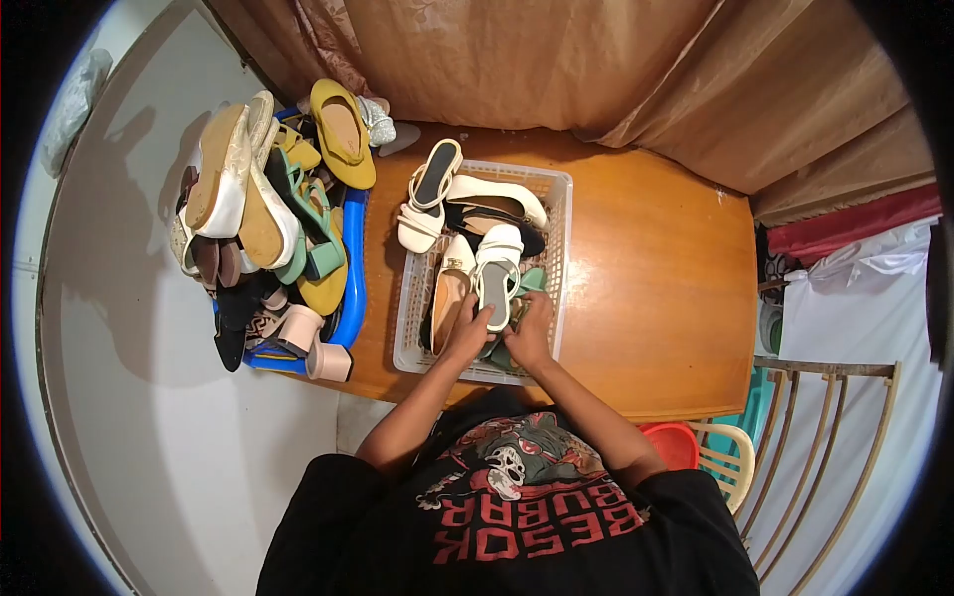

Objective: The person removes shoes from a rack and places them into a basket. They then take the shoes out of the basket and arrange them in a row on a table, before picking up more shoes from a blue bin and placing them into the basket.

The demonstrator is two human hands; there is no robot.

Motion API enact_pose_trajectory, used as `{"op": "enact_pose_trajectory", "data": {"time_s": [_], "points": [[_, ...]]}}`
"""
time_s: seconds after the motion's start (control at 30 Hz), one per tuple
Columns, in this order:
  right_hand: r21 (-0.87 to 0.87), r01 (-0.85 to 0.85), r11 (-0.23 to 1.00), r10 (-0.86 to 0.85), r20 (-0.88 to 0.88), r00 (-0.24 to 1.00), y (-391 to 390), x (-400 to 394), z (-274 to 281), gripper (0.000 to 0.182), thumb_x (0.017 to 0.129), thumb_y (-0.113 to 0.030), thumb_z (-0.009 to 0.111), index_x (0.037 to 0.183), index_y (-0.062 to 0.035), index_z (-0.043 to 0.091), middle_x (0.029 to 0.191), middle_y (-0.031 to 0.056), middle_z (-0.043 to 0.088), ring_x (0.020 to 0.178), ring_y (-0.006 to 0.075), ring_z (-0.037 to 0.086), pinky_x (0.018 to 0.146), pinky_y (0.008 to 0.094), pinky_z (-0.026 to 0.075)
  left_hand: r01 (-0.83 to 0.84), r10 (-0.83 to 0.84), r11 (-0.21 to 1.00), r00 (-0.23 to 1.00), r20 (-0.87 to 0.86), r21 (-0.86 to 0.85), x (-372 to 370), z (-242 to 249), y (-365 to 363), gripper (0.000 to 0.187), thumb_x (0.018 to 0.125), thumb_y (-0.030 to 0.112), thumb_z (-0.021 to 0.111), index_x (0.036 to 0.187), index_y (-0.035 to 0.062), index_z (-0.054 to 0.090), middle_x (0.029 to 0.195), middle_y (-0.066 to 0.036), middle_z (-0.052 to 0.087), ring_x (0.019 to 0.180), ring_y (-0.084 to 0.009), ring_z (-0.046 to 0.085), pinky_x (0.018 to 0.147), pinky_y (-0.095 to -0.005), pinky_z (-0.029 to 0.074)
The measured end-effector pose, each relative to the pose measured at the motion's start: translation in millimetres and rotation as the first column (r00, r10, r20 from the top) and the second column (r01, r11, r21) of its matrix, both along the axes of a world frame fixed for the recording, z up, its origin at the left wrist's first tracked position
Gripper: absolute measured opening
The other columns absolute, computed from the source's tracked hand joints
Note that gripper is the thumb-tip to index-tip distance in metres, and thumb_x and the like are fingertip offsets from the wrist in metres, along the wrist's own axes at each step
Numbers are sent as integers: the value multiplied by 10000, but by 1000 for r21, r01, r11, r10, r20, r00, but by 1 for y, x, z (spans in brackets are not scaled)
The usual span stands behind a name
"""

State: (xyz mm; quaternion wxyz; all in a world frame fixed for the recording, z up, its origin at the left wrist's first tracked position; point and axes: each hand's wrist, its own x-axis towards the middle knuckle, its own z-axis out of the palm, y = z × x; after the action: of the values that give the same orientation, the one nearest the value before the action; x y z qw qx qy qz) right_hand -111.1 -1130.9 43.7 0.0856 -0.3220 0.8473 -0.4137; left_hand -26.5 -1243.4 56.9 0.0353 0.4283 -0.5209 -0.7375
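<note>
A white sandal with a grey insole (499,263) lies over the near part of a clear plastic basket (563,258). My left hand (469,333) has its fingers closed on the heel end of that sandal. On the sandal's right side, my right hand (530,330) is down in the basket with bent fingers, beside green shoes (533,281); what it grips is hidden. A cream flat shoe (450,288) rests left of the sandal. Farther back in the basket are a white pump (497,196), a black shoe (477,221) and a white strappy sandal (434,182).
A blue basket (353,268) heaped with shoes stands at the left of the wooden table (656,288). Brown curtains (517,70) hang behind. At the right are a red container (673,444), a cream chair (733,457) and a wooden rack (830,370).
</note>
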Motion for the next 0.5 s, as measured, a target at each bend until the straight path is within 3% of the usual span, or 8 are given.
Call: {"op": "enact_pose_trajectory", "data": {"time_s": [0.1,0.17,0.23,0.3,0.33,0.4,0.5], "points": [[8,78,997,-79,97,992,4,11,-14,670,650,-28,744,1193,49,360,1170,267,395,1132,437,399,1004,464,324,-48,42,996,995,-91,-74,5,-3,0,361,955,203,517,1268,40,439,1171,-115,538,1009,-197,583,654,-320,600],[69,97,993,-106,130,986,4,15,-28,759,656,-105,805,1226,59,331,1188,269,410,1146,414,410,1006,441,348,-128,90,980,969,-229,-155,11,0,-2,304,967,244,520,1170,24,463,1040,-132,592,892,-196,624,601,-306,551],[193,99,976,-165,363,917,4,14,-24,822,664,-173,832,1248,73,309,1246,301,417,1178,450,429,1015,463,365,-89,52,974,983,-173,-210,18,10,-6,297,967,237,516,1172,30,458,983,-129,594,797,-191,606,566,-311,511],[234,42,971,-134,394,909,1,8,-17,873,671,-235,841,1278,48,280,1286,334,412,1201,483,434,1019,486,376,-17,-2,951,998,-62,-307,25,18,-10,284,967,222,508,1177,41,448,870,-124,598,608,-181,570,495,-321,430],[329,22,944,-155,382,911,-4,5,-13,873,675,-253,840,1275,32,274,1266,338,423,1194,484,434,1016,494,378,6,-16,943,999,-28,-332,28,17,-9,298,965,234,510,1187,48,440,842,-124,601,558,-202,550,546,-356,451],[470,-12,883,-194,387,901,-11,0,-10,852,690,-247,814,1285,-6,253,1256,353,424,1208,504,417,1025,523,376,47,-45,918,999,13,-393,36,11,-7,315,961,243,519,1193,47,437,861,-142,603,583,-221,561,580,-367,460],[408,49,912,-210,360,909,-14,0,-27,810,697,-190,780,1290,1,261,1258,351,420,1191,515,423,1016,526,377,94,-88,862,995,35,-498,45,-17,-2,357,949,266,545,1213,50,440,911,-181,605,701,-263,597,670,-391,475]]}}
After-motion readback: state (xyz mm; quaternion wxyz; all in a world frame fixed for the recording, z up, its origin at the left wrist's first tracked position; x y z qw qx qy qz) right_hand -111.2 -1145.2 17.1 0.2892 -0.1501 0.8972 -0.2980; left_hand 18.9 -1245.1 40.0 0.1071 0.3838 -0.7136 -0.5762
